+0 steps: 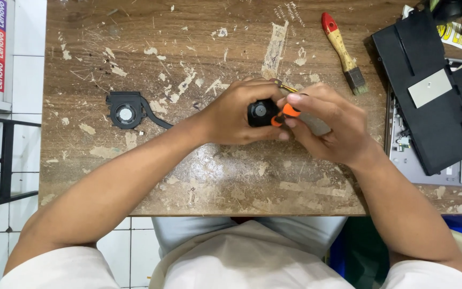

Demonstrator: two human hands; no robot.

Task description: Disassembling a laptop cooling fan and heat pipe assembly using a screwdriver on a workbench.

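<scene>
Both hands meet mid-frame: left hand (pixel 236 115) and right hand (pixel 324 126) grasp a black-and-orange screwdriver (pixel 271 113) (tip hidden). Cooling fan (pixel 126 111) lies centre-left on the worn table (pixel 215 182)

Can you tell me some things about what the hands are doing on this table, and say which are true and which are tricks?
1. Both hands, the left hand and the right hand, are together around a small black and orange tool. True.
2. The brush is in the right hand. False: it lies on the wooden table, apart from both hands.
3. A small black fan lies on the table beside the left arm. True.
4. The fan sits on top of the black panel. False: the panel is at the far right, by the opened laptop.
</scene>
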